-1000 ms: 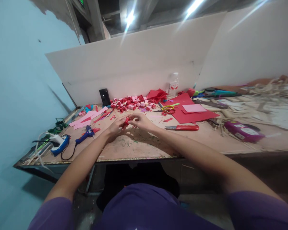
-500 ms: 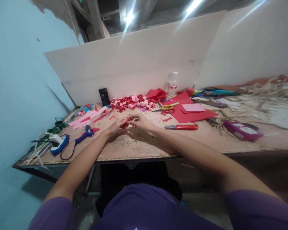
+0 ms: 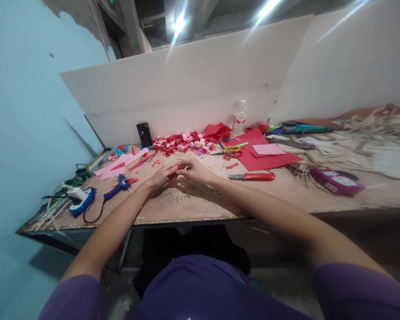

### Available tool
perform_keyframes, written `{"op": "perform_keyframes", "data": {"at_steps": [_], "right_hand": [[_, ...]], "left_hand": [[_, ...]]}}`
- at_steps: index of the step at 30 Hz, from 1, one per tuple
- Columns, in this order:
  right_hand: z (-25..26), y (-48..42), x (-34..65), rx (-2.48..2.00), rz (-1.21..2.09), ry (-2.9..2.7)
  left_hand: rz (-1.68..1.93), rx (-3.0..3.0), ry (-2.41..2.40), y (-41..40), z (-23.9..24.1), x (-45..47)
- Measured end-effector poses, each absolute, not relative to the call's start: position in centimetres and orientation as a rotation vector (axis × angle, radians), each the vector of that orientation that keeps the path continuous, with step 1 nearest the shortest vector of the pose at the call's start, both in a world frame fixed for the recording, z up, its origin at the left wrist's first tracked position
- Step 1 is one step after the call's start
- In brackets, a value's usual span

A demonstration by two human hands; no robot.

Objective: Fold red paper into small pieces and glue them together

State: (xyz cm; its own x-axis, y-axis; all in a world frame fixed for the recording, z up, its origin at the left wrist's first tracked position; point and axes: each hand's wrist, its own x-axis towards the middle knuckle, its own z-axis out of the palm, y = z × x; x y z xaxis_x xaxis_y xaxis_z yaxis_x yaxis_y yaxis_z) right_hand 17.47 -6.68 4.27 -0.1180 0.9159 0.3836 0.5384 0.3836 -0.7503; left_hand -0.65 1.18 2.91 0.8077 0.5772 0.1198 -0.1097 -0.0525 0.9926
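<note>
Between my fingertips is a small red folded paper piece, partly hidden by the fingers. My left hand grips it from the left, while my right hand pinches it from the right. Both hands are just above the table, close together. Behind them lies a heap of small red and pink paper cubes. To the right of my right hand rests a red-handled utility knife. Beyond that knife are yellow-handled scissors.
On the left, a blue glue gun lies near pink paper strips and a blue power strip. A phone leans on the back board near a clear bottle. Red paper sheets and a purple tape measure are rightward.
The fingers have shifted slightly around the red paper piece, which both hands still hold. Elsewhere on the table nothing has visibly moved.
</note>
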Motion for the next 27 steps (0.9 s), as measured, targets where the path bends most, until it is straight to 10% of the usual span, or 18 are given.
{"op": "perform_keyframes", "data": {"at_steps": [27], "right_hand": [[3.9,-6.3,18.2,-1.355,0.679,-1.546]], "left_hand": [[0.802,1.994,0.399,3.0,2.8,-0.6]]}}
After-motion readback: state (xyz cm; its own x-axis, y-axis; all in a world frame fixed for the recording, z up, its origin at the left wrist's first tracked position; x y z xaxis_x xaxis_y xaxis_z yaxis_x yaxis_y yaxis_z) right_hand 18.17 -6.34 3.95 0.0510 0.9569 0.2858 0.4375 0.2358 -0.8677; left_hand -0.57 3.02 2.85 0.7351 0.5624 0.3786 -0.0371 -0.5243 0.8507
